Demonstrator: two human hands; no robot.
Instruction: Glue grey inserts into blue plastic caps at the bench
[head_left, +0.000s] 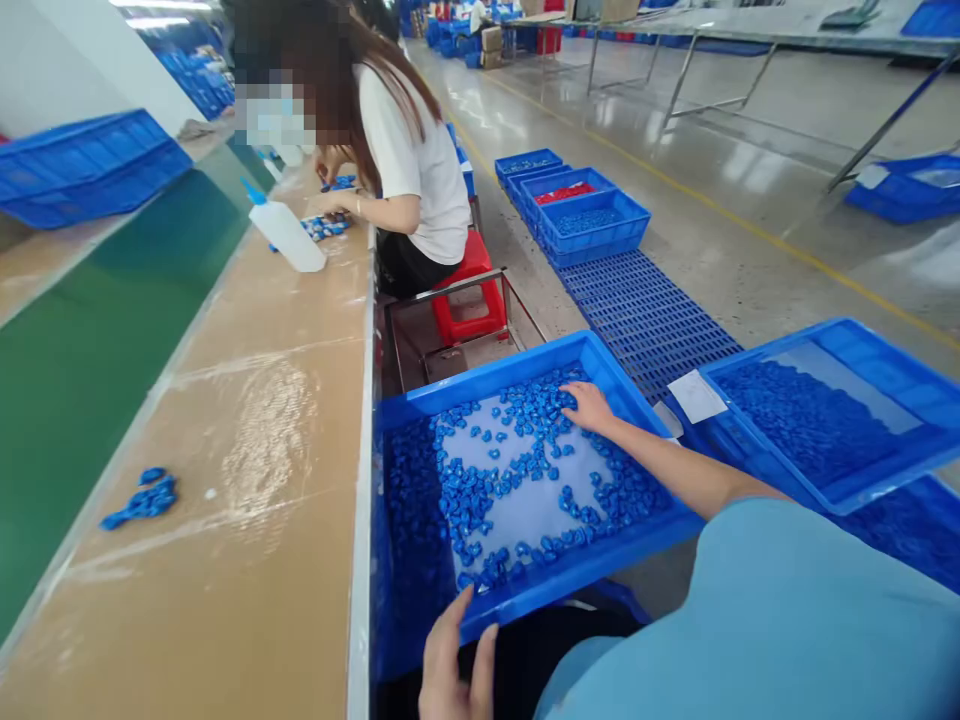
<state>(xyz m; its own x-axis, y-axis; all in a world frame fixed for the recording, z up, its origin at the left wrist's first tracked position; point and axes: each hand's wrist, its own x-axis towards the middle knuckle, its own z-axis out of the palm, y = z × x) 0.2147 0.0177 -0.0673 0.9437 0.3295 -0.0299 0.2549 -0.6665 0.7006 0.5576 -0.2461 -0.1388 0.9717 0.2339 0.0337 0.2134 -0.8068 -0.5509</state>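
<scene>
A blue plastic tray (pixel 517 605) holds many small shiny blue pieces (pixel 465 495) scattered over a white sheet (pixel 525 515). My right hand (pixel 589 408) reaches into its far side, fingers apart and touching the blue pieces there. Whether any piece sits between those fingers is hard to make out. At the near edge of the tray, my left hand (pixel 454 665) is raised with fingers spread and nothing in it. More blue pieces lie in the shaded left part of the tray, beside the bench edge.
A small cluster of blue pieces (pixel 146 498) lies on the brown bench (pixel 247 620), alongside a green belt (pixel 112 290). Farther up are a white bottle (pixel 289 235) and a seated co-worker (pixel 420 190) handling blue pieces. Blue crates (pixel 832 410) stand at right.
</scene>
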